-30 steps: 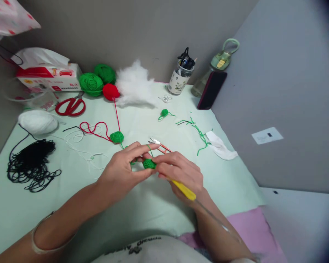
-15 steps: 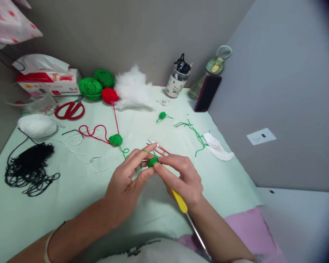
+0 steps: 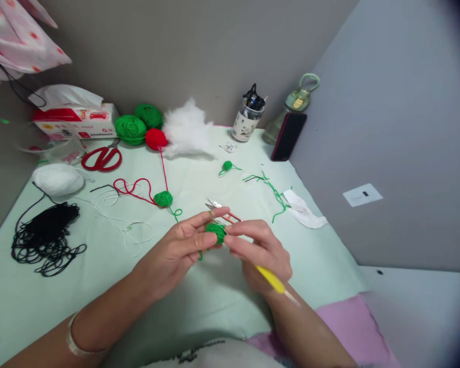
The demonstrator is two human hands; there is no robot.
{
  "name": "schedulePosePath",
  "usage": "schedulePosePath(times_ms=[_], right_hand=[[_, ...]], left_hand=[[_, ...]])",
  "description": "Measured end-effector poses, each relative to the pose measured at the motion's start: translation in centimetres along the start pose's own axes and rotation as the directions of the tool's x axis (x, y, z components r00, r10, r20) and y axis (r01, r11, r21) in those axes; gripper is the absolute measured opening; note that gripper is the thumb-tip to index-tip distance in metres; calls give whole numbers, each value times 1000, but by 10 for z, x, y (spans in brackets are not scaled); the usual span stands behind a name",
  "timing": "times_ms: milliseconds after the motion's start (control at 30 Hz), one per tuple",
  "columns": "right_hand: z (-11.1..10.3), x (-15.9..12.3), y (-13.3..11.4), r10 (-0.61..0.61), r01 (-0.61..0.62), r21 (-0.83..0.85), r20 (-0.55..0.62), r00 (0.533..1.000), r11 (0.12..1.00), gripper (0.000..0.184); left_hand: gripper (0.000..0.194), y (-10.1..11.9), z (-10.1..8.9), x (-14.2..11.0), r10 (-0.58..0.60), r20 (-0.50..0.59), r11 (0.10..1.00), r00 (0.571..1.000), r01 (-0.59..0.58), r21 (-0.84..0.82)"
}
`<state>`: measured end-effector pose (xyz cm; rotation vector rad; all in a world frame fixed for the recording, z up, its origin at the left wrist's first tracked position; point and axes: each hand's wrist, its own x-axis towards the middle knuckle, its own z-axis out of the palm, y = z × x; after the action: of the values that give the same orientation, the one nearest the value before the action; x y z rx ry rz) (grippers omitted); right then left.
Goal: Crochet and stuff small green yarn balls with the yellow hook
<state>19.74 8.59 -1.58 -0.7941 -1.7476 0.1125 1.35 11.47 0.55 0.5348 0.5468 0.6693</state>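
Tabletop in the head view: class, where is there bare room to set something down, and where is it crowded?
Bare cloth lies between the white scrap and the pink fabric, right of the right hand. Another patch lies between the black yarn and left forearm. Back left is crowded: tissue box, green yarn balls, red-handled scissors.

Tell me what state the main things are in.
Left hand, pinching green crochet piece
Right hand, gripping yellow-handled crochet hook
Tissue box, open, tissue out
Smartphone, propped up, screen dark
Water bottle, upright, lid on
Jar, upright, items sticking out
Red yarn ball, wound, strand trailing
Black yarn, loose heap
White stuffing, fluffed pile
Red-handled scissors, lying flat
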Motion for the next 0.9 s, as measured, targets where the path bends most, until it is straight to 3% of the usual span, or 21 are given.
schedulePosePath(times_ms=[133,333,533,733,900], right_hand=[[1,5,4,253,-230,309,-36,967,923,24],[-5,10,6,363,-356,362,53,930,861,22],[-7,13,9,523,-487,497,76,849,718,14],[-7,14,13,561,-526,589,143,816,614,12],[-8,19,13,622,-573,646,189,760,504,13]], left_hand=[[48,6,-3,3,49,-97,997,994,-43,65],[49,14,-6,3,139,-176,967,974,-95,236],[37,20,-10,2,96,-109,958,989,-62,281],[35,18,-13,4,58,46,982,997,-65,180],[37,15,-16,6,36,69,985,997,-47,165]])
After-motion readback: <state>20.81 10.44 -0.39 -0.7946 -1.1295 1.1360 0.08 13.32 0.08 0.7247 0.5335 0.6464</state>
